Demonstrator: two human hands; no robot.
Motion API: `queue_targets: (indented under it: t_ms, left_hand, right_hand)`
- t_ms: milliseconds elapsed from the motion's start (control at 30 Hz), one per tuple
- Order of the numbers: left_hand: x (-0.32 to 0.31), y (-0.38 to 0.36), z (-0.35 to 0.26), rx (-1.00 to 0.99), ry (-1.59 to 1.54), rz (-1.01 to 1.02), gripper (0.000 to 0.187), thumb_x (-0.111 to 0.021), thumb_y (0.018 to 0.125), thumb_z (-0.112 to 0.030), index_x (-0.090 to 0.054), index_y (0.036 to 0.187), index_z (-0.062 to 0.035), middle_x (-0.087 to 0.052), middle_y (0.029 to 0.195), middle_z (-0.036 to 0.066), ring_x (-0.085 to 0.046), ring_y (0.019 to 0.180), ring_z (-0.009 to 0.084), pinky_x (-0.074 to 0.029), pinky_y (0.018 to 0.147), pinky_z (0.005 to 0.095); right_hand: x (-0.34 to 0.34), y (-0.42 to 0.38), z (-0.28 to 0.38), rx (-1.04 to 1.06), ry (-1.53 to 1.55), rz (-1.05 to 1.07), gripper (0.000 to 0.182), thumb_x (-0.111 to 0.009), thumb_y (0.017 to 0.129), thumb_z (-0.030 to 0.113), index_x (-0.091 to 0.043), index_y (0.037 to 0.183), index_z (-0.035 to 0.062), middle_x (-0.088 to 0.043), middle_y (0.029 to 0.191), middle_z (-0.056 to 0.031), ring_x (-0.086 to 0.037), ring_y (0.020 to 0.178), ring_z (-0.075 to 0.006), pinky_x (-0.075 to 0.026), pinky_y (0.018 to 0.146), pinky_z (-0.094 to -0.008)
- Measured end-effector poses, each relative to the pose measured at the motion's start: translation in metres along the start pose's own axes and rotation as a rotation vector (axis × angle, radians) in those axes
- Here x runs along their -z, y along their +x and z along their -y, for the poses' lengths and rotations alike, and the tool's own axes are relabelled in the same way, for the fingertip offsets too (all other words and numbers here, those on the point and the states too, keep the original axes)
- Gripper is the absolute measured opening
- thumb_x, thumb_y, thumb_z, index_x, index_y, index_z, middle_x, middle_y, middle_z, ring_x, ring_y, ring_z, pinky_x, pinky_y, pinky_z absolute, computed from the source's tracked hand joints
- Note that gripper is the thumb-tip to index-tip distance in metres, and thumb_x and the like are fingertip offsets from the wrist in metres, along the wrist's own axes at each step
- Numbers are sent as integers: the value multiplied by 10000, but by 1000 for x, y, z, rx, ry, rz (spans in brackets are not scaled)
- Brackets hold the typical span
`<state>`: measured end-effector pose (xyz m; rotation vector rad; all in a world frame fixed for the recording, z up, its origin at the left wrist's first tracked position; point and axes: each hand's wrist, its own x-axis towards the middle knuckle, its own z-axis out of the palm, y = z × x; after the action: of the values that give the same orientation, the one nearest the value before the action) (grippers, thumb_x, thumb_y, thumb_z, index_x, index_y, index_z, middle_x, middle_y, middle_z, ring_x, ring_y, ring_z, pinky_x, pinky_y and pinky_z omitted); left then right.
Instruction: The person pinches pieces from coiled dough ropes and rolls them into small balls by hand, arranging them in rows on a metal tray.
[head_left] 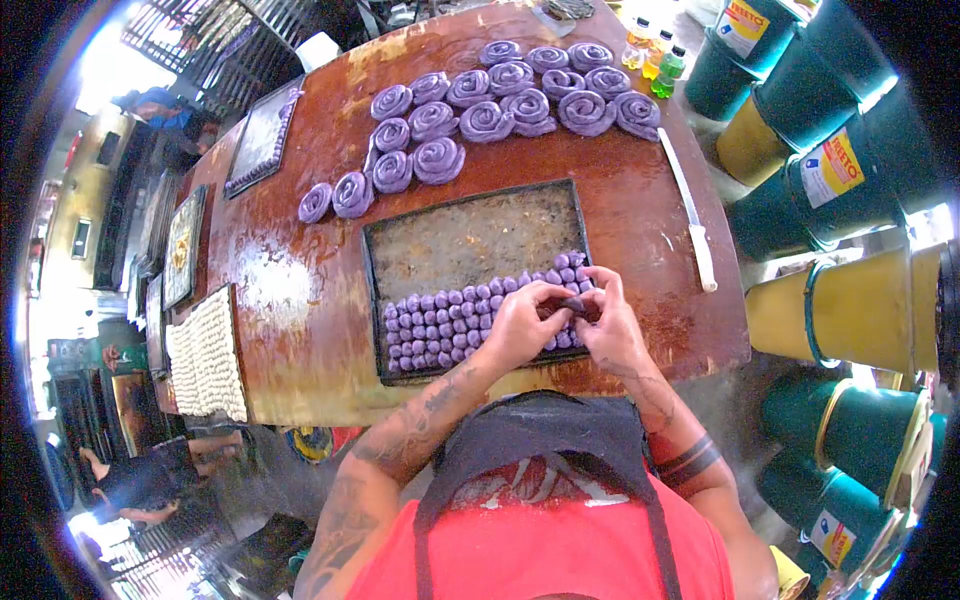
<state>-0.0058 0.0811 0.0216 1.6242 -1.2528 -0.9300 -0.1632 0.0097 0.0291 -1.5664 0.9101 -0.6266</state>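
Note:
Over the near right part of a dark baking tray (470, 208), my left hand (524, 322) and my right hand (614, 328) meet. A small dark purple piece of dough (573, 304) is pinched between the fingers of both. Beneath them, close rows of small purple dough balls (440, 318) fill the tray's near half, and some are hidden by my hands. The tray's far half is bare, stained metal. Beyond it on the wooden table lie several purple dough coils (438, 160), rolled into spirals.
A long white-handled knife (690, 215) lies at the table's right edge, near small bottles (652, 55) of coloured liquid. On the left are a tray of pale dough pieces (205, 352) and other trays (265, 135). Green drums (815, 175) line the right side. Another person (165, 470) is at lower left.

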Motion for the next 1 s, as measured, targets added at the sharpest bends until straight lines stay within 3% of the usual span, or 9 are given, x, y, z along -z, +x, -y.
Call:
queue_targets:
  t_ms: [67,167,200,300,433,667,800,833,1000]
  left_hand:
    - [2,-2,5,135,-88,-11,274,-715,849,-146,-686,1074,8,-711,1077,146,-675,997,216,-519,900,350]
    - [-2,3,6,199,-184,63,239,-706,880,-96,-648,1068,41,-689,875,77,-663,786,156,-545,706,292]
    - [1,6,0,322,-304,108,199,-714,886,-106,-647,1029,15,-671,858,62,-637,721,141,-529,663,280]
    - [6,17,34,415,-482,157,176,-722,842,-79,-638,973,4,-663,839,70,-623,691,134,-518,629,278]
    - [24,46,53,44,113,-304,171,-655,760,-76,-668,914,-3,-705,826,119,-672,779,212,-533,719,327]
    - [5,74,71,-94,538,-80,200,-721,748,-235,-701,747,-36,-690,869,177,-637,861,367,-468,842,450]
    - [17,59,57,-99,539,-235,605,-738,795,-300,-551,1281,8,-612,1044,220,-585,1015,374,-448,960,437]
    - [25,53,52,-44,415,-253,576,-734,801,-286,-563,1265,11,-619,1037,213,-594,1000,361,-456,949,428]
    - [76,-5,49,197,113,-297,389,-700,852,-180,-620,1171,27,-662,969,149,-639,856,255,-514,811,354]
  right_hand:
    - [3,3,-3,-86,-124,-27,382,-690,794,-4,-578,1158,21,-714,950,-155,-696,901,-249,-539,810,-356]
    - [4,4,-19,65,-327,29,190,-703,815,50,-660,995,12,-714,939,-148,-698,861,-238,-537,793,-358]
    - [3,4,-17,178,-404,-12,69,-713,829,28,-682,883,-3,-698,849,-75,-650,782,-128,-531,701,-285]
    - [23,7,-5,7,-279,80,98,-722,816,31,-679,900,3,-697,842,-65,-628,768,-115,-516,692,-271]
    - [44,18,-24,-137,-124,-156,107,-731,803,37,-636,851,32,-613,758,11,-542,713,-64,-466,664,-240]
    - [28,54,-58,-48,-91,-81,83,-692,855,66,-633,901,29,-597,774,17,-523,696,-64,-438,625,-234]
    - [1,109,-19,-144,3,13,169,-645,925,170,-674,964,8,-596,744,18,-518,641,-51,-409,564,-216]
    - [-5,131,-16,-169,-122,78,296,-646,912,263,-687,1006,-14,-719,890,-119,-654,821,-177,-510,756,-330]
    - [-89,248,-6,-21,-233,171,418,-633,886,386,-716,991,-10,-720,970,-194,-692,921,-307,-517,836,-396]
